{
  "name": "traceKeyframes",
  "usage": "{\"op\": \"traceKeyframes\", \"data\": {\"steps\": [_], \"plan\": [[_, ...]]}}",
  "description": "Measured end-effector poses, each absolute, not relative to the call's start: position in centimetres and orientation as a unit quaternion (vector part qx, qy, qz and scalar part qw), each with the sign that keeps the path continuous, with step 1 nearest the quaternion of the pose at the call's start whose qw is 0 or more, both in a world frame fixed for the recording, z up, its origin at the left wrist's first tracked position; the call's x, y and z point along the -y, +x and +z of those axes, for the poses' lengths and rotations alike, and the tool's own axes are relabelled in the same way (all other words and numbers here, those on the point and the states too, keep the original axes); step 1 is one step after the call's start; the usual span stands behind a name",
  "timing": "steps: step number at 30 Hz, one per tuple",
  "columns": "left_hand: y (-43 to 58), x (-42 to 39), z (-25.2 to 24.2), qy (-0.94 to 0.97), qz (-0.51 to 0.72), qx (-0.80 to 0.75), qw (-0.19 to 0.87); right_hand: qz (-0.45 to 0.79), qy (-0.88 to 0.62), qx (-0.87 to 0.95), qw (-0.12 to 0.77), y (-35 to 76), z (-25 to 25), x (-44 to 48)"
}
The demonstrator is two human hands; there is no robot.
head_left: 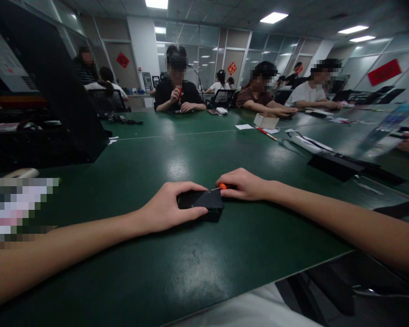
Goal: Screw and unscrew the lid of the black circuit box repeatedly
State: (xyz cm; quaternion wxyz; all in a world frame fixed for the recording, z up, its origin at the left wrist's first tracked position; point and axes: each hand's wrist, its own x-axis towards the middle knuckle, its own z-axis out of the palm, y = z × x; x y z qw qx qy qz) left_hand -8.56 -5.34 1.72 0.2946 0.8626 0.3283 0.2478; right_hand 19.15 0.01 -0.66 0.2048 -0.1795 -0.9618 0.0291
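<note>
A black box-shaped device (204, 199) rests on the green table in front of me. My left hand (166, 206) grips it from the left, thumb along the near side and fingers along the far side. In my right hand (245, 184) is a screwdriver (222, 186) with an orange handle, mostly hidden by my curled fingers. Its thin metal shaft points left, and the tip lies at the top face of the device, near its far right corner. Whether the tip sits in a screw is too small to tell.
The green table (177, 263) spreads all around. A large black open case (78, 95) stands at the left. Toward the right lie a black flat piece (335, 165) and cables; a clear bottle (391, 122) stands beyond. A small white box (266, 121) sits farther back. People sit across the table.
</note>
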Motion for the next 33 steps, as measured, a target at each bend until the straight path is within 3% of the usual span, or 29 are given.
{"op": "traceKeyframes", "data": {"steps": [9,17,25,33], "plan": [[-8.4,5.3,1.6,0.865,0.255,-0.317,0.292,-0.204,-0.181,0.936,0.224,19.0,0.5,1.2],[-8.5,5.3,1.5,0.86,0.26,-0.319,0.303,-0.016,-0.212,0.954,0.211,18.1,-0.6,1.3],[-8.5,5.1,1.5,0.861,0.257,-0.314,0.307,-0.133,-0.216,0.945,0.206,17.8,0.3,1.8],[-8.5,5.3,1.5,0.863,0.267,-0.307,0.301,0.05,-0.221,0.953,0.202,17.1,0.0,1.5]]}}
